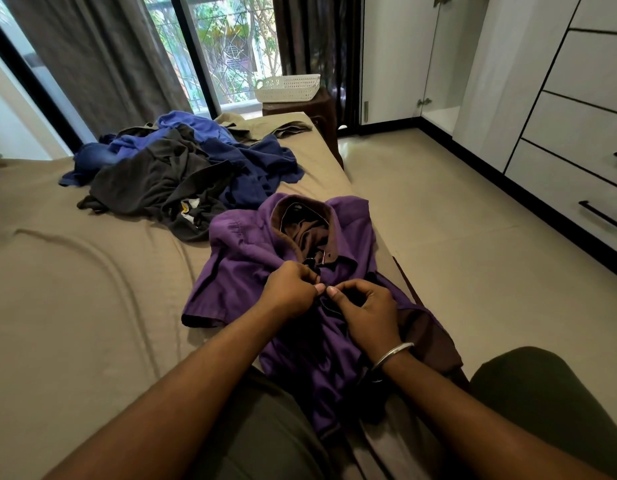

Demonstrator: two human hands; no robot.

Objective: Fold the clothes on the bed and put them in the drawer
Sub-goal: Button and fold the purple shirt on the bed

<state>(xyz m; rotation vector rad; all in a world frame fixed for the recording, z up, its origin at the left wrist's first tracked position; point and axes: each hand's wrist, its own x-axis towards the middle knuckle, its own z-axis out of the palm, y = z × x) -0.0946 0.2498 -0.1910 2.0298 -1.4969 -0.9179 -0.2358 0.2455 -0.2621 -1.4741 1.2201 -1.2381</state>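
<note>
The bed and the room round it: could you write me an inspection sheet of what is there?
Surface: bed with a tan sheet, wrinkled in places.
Job's things: purple shirt with a brown collar lies spread near the bed's edge; drawers with dark handles stand shut on the right.
Clutter: pile of clothes, blue and dark grey, unfolded farther up the bed.
Grippers: left hand and right hand both pinch the shirt's front below the collar; a metal bangle sits on the right wrist.
Cables: nothing seen.
Surroundings: white basket on a brown stool, grey curtains, window with greenery outside, pale floor.
</note>
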